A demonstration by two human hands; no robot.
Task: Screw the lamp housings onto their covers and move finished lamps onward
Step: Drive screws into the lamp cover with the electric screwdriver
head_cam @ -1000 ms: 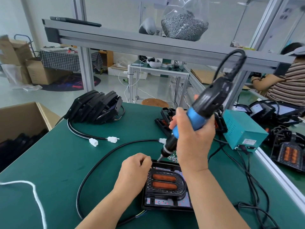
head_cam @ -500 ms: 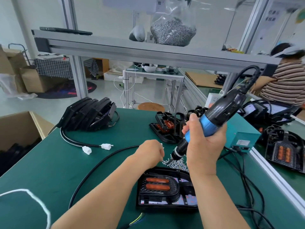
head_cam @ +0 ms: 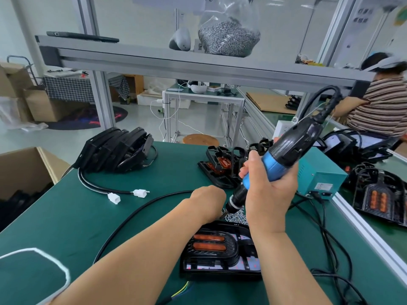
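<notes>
My right hand (head_cam: 269, 194) grips the screwdriver (head_cam: 284, 155), my left hand (head_cam: 208, 202) is at the screws (head_cam: 236, 216) (fingers hidden, cannot tell if pinching), so next I should seat one in the lamp (head_cam: 211, 249).

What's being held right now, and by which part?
Right grip holds the screwdriver by its blue barrel. Left grip is curled at the screws; whether it pinches one cannot be told.
</notes>
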